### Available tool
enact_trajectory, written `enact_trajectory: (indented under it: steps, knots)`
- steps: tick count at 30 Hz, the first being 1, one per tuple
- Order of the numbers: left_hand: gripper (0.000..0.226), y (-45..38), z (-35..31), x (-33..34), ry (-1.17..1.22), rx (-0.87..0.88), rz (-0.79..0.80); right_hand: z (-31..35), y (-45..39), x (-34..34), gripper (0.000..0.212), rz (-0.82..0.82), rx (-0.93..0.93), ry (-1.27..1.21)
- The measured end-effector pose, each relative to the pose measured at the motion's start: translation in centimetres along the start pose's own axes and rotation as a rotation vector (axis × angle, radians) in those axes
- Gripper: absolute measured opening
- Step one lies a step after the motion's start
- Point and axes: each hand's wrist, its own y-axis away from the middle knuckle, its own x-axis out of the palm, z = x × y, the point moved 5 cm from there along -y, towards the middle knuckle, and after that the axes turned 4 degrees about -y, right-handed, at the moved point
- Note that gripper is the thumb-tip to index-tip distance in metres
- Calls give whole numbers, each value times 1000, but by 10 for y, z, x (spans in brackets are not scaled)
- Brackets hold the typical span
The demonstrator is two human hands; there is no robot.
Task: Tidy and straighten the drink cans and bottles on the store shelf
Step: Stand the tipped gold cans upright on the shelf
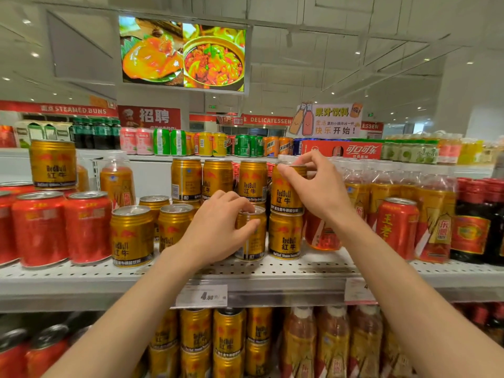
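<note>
Currently both hands are on gold cans in the middle of the shelf [272, 271]. Left hand [218, 227] is closed around the rim of a lower gold can [252, 236] standing on the shelf deck, fingers over the lid, thumb on the near side. Right hand [313, 184] is pinched on the top rim of an upper gold can [286, 192], which sits stacked on a bottom gold can [285, 236] just to the right of the one in the left hand.

Risks, as judged from this view:
- Upper can rests only on the lid of the can beneath. If the right hand twists or pushes it off-centre, it could slip off the rim and fall forward over the shelf edge, or knock the neighbouring stacked row [218, 178] behind and to the left.
- Lower can in the left hand stands just beside the supporting bottom can. Sliding it sideways could nudge that support and unsettle the stack above while the right hand's grip is only a fingertip pinch.
- Tea bottles [381, 197] stand close on the right, behind the right forearm; a wide wrist movement could tip one.
- Front gold cans [132, 236] at left sit near the shelf lip; the left forearm passes close to them.
- Whether the upper can is seated square, cannot tell; the hand covers its top.
</note>
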Motion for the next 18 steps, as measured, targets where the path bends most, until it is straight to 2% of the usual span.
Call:
enact_trajectory:
  steps: [4, 8, 12, 18]
  knots:
    - [40, 2, 2, 1, -1, 27, 23, -6, 3, 3, 41, 58, -62, 62]
    - [41, 5, 2, 1, -4, 44, 10, -18, 15, 7, 65, 138, -167, 139]
    - [42, 4, -4, 4, -38, 51, -29, -21, 20, 5, 77, 133, -159, 103]
    - [42, 7, -5, 7, -57, 44, -70, -26, 26, 9, 81, 101, -123, 91]
